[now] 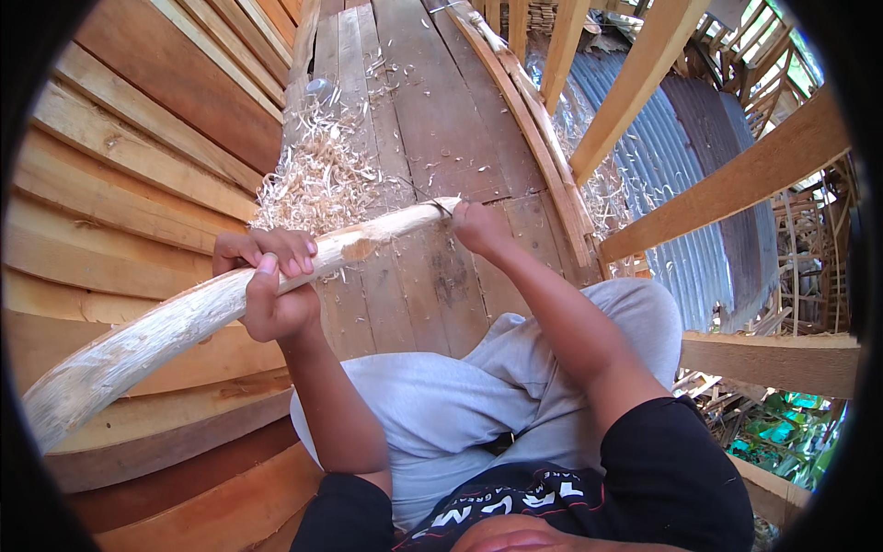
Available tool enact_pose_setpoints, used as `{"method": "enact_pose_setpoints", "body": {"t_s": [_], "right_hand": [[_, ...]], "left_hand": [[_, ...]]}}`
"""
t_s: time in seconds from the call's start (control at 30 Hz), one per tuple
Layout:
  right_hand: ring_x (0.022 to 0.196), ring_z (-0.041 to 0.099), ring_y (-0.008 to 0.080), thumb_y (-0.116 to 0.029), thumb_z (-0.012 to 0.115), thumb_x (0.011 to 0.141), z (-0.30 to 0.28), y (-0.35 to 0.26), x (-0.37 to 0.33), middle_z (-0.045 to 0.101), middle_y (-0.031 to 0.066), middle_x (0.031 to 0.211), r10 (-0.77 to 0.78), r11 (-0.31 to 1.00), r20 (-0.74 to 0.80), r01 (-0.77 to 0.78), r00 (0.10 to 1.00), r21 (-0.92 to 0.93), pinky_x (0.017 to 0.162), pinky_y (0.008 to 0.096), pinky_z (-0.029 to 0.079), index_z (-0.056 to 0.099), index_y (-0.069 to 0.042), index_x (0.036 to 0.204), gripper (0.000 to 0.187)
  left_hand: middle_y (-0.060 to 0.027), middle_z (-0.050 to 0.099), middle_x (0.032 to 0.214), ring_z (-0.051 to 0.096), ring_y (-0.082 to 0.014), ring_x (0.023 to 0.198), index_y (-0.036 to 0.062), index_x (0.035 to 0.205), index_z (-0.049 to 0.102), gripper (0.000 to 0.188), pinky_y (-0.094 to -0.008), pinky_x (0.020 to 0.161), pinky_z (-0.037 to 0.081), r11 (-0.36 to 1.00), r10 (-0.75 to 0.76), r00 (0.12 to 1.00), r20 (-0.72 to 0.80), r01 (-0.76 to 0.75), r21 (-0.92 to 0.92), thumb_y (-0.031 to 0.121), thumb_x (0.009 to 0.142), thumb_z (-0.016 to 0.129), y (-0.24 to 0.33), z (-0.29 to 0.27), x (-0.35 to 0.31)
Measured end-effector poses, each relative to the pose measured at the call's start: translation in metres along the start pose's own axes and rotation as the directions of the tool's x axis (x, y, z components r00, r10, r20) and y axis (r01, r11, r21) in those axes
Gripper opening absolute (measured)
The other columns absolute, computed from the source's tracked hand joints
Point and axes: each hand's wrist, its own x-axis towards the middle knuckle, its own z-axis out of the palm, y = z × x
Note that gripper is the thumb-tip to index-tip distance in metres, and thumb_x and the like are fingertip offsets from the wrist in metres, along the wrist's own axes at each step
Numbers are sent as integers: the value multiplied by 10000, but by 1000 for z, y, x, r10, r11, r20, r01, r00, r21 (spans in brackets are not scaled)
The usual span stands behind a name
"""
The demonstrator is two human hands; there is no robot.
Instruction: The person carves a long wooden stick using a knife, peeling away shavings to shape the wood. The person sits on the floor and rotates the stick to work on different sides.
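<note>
A long, pale, peeled wooden pole (184, 313) slants from the lower left up to its tip at the middle of the view. My left hand (276, 281) is wrapped round it partway along, with the thumb and fingers over the top. Close to the tip, my right hand (478, 228) is closed in a fist round a knife, whose handle is hidden by the fingers. Its thin dark blade (425, 194) sticks out to the left and crosses the pole at the tip. A rough, darker patch marks the pole between my hands.
Curly wood shavings (322, 175) are heaped on the plank floor (451, 101) beyond the pole. A board wall (138, 166) stands on the left. On the right rise wooden railing posts (635, 92), with corrugated metal sheets (681, 184) beyond. My crossed legs (414, 396) are just below the pole.
</note>
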Motion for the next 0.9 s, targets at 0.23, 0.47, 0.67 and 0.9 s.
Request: {"method": "enact_pose_setpoints", "body": {"t_s": [0.23, 0.47, 0.67, 0.9], "right_hand": [[925, 612, 458, -334, 316, 937, -29, -92, -48, 644, 279, 955, 20, 998, 121, -12, 992, -60, 836, 518, 467, 669, 39, 928, 514], [911, 629, 433, -314, 336, 922, -3, -24, -9, 662, 239, 945, 106, 988, -2, -106, 994, -110, 817, 513, 480, 670, 9, 948, 465], [915, 634, 418, -314, 364, 921, -9, -38, -22, 665, 227, 949, 32, 993, 2, -32, 999, -116, 794, 499, 493, 671, -9, 921, 432], [863, 626, 447, -226, 427, 864, 2, 2, 3, 646, 268, 916, -157, 961, 65, 168, 985, -221, 795, 513, 488, 672, 18, 885, 346]], "left_hand": [[-74, 444, 563, 436, -151, 489, 69, 797, 372, 131, -336, 575, 440, 999, 9, 1000, 19, -10, 52, 52, 726, 480, 9, -6, -3], [-67, 441, 563, 448, -146, 488, 67, 795, 372, 129, -327, 581, 448, 1000, 9, 1000, -10, -9, 16, 45, 730, 482, 3, -5, 2], [-66, 441, 562, 452, -149, 490, 57, 787, 368, 127, -330, 579, 460, 999, 2, 999, -36, 0, 41, 35, 712, 468, 5, 0, -1], [-72, 448, 564, 455, -149, 490, 54, 785, 368, 122, -330, 571, 462, 1000, 13, 1000, -2, -13, 11, 21, 713, 461, 6, -4, 1]]}}
